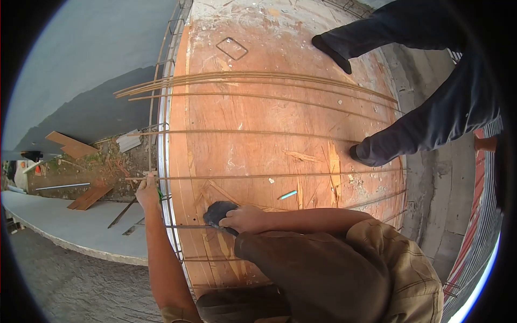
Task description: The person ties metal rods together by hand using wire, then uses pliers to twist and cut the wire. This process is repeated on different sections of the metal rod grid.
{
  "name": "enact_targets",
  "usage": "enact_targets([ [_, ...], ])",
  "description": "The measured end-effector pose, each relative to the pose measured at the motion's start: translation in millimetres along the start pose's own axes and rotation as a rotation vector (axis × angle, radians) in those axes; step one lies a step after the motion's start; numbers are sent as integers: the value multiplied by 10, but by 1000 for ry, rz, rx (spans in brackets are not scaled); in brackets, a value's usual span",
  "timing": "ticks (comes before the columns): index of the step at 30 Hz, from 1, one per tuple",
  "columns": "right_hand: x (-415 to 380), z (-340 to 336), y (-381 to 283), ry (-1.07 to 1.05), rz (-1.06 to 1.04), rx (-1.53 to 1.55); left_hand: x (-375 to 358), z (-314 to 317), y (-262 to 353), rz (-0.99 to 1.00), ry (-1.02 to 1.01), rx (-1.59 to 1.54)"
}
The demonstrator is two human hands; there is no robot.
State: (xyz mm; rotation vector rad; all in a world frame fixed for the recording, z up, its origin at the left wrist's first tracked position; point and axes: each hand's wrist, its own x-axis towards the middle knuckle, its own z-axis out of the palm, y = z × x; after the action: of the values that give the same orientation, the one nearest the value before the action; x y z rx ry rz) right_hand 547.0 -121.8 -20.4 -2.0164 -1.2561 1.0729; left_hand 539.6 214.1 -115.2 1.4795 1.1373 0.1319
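Rebar (pixel 242 176), thin and long, lies across the plywood (pixel 253 153), its near-left end beyond the edge at the left hand (pixel 148 192). It looks stiff but springy over that length, fairly light, rough enough not to slip; a hold near a crossing should steady it, while mid-length suits lifting. The left hand's fingers are curled in at the crossing with the edge bar (pixel 152 107) (which rod they pinch, if either, I cannot tell). The right hand (pixel 245 219) lies half-curled on a dark shoe (pixel 218 211); anything under it is hidden. Farther out are a teal pen (pixel 288 195), a steel loop (pixel 232 40) and a co-worker's legs (pixel 425 126). No brand, label or writing is readable.
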Motion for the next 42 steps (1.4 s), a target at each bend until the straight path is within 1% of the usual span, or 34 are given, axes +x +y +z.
enact_targets([
  [2, -15, -6, -12, 0, 4, 7, 62, 80, -4, -21, 10, -47],
  [5, -39, 30, 9, 22, -15, -42, -58, 106, 144, -64, 11, -93],
  [9, -36, 120, 85, 170, -166, -126, -18, -19, -13, 11, -71, -116],
  [10, -25, 128, 83, 189, -203, -141, -143, -45, 93, 25, -97, 63],
  [11, -14, 130, 86, 208, -242, -156, -280, -52, 157, 102, -1, 152],
  [13, 11, 107, 59, 164, -264, -166, -565, -93, 205, 263, 192, 325],
  [15, -12, 105, 66, 129, -264, -164, -1128, -166, 259, 344, 276, 218],
  [17, -7, 137, 93, 87, -260, -150, -1662, -342, 90, 374, 330, 332],
  [19, -10, 75, 39, -94, -209, -138, -2050, -621, -369, 342, 356, 401],
  [20, 23, 36, 17, -184, -187, -139, -2267, -789, -570, 302, 412, 557],
  [21, 57, 46, 42, -68, -247, -144, -2462, -893, -758, 259, 464, 702],
  [23, 35, 182, 109, 162, -344, -153, -2823, -996, -1050, -40, 587, 1044],
  [25, 86, 186, 40, 207, -347, -203, -2692, -1450, -2366, 235, 685, 1146],
  [26, 113, 202, 48, 216, -347, -233, -2552, -1441, -2524, 133, 654, 1178],
  [28, 120, 160, -11, 232, -376, -280, -2360, -1360, -2567, -61, 577, 1260],
  [29, 96, 194, 12, 265, -375, -267, -2452, -1179, -2279, -78, 589, 1233],
  [30, 107, 238, 45, 298, -385, -249, -2671, -873, -1654, -100, 611, 1210],
  [31, 122, 264, 83, 330, -403, -230, -2779, -724, -1287, -125, 638, 1186],
  [32, 111, 301, 102, 345, -379, -184, -2755, -816, -1300, -245, 479, 866],
  [35, 132, 352, 155, 269, -324, -229, -2718, -849, -1489, -180, 507, 995],
  [37, 103, 323, 207, 157, -275, -224, -2663, -775, -1564, -283, 540, 1050],
  [38, 117, 335, 194, 101, -270, -208, -2627, -839, -1672, -344, 576, 1088],
  [40, 51, 290, 168, 146, -276, -161, -2487, -1040, -2219, -264, 566, 1217],
  [42, 25, 229, 127, 187, -291, -162, -2476, -1050, -2309, -233, 577, 1174],
])
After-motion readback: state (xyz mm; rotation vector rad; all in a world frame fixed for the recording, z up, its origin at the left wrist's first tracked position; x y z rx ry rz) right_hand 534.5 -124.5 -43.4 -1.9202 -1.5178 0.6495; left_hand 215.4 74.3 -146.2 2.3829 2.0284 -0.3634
